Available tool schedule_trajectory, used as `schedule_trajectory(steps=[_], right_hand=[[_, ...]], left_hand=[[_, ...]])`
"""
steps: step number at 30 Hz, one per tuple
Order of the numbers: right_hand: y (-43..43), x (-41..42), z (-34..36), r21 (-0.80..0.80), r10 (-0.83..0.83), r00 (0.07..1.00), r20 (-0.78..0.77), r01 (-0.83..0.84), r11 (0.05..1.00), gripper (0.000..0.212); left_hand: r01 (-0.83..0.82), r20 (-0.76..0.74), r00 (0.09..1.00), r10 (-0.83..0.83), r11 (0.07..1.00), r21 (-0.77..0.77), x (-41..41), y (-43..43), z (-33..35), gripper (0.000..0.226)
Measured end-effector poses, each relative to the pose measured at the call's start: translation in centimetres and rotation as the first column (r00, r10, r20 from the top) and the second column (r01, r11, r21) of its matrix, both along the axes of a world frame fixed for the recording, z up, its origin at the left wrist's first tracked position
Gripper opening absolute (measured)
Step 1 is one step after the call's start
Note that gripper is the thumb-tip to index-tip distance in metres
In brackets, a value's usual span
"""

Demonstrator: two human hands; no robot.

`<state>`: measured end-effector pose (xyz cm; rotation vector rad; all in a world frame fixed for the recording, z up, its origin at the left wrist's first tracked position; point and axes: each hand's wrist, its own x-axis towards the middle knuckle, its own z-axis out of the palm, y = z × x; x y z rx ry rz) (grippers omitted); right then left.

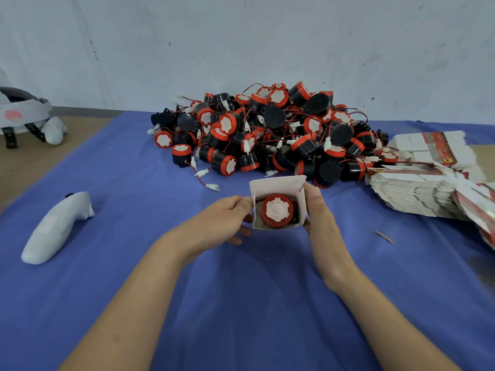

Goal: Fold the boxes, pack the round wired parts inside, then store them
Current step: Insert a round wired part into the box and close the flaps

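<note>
Sitting between both hands near the middle of the blue cloth-covered desk (241,303), the small white cardboard box (278,184) is open towards us, its lid flap standing up at the far edge. Inside it we see one round black part with a red rim and a white face (277,211), face up and filling most of the box. We cannot tell whether the box rests on the cloth or is held just above it.

The left hand (227,218) grips the box's left wall, with its fingers curled under the near edge. The right hand (318,218) clamps the right wall, with its thumb along the rim. Both bare forearms reach in from the bottom edge.

Just behind the box lies a heap of the same parts (267,129): glossy black drums, red caps, thin red wires and white plugs, all tangled. To the right slumps a stack of flat white-and-red card blanks (417,196). A smooth white controller (53,228) lies well to the left.
</note>
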<state>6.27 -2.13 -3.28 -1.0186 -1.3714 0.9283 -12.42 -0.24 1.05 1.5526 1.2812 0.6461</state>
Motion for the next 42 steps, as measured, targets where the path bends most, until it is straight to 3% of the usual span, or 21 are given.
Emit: schedule_trajectory(steps=[8, 12, 20, 24, 28, 35, 42], right_hand=[[1.2, 0.7, -0.3, -0.06, -0.025, 0.988, -0.153, 0.016, 0.998, 0.035], [1.1, 0.8, -0.3, -0.038, 0.007, 0.981, -0.195, -0.015, 0.999, 0.033], [0.7, 0.7, -0.3, -0.035, 0.014, 0.991, -0.133, -0.018, 0.999, 0.028], [0.5, 0.6, -0.1, -0.032, -0.005, 0.996, -0.088, 0.003, 0.999, 0.024], [0.7, 0.4, 0.2, -0.06, 0.004, 0.98, -0.198, -0.016, 0.998, 0.02], [0.5, 0.4, 0.5, -0.187, 0.066, 0.906, -0.418, -0.157, 0.97, 0.023], [0.3, 0.9, 0.6, -0.216, 0.051, 0.902, -0.428, -0.157, 0.964, 0.029]], left_hand=[[0.006, 0.087, 0.996, -0.01, 0.999, 0.041, -0.1, -0.2, 0.1, 0.027], [0.029, 0.058, 0.998, -0.032, 0.998, 0.062, -0.1, 0.1, 0.0, 0.037], [-0.001, 0.013, 1.0, -0.001, 0.995, 0.099, 0.0, 0.6, -0.7, 0.041], [0.018, 0.007, 1.0, -0.02, 0.983, 0.181, 0.1, 0.6, -0.7, 0.027], [0.024, 0.086, 0.995, -0.046, 0.97, 0.242, 0.5, 0.3, -0.5, 0.011], [-0.016, 0.237, 0.971, -0.027, 0.984, 0.178, 1.6, 0.0, -0.5, 0.025], [-0.016, 0.285, 0.959, -0.005, 0.997, 0.073, 2.1, -0.1, -0.4, 0.023]])
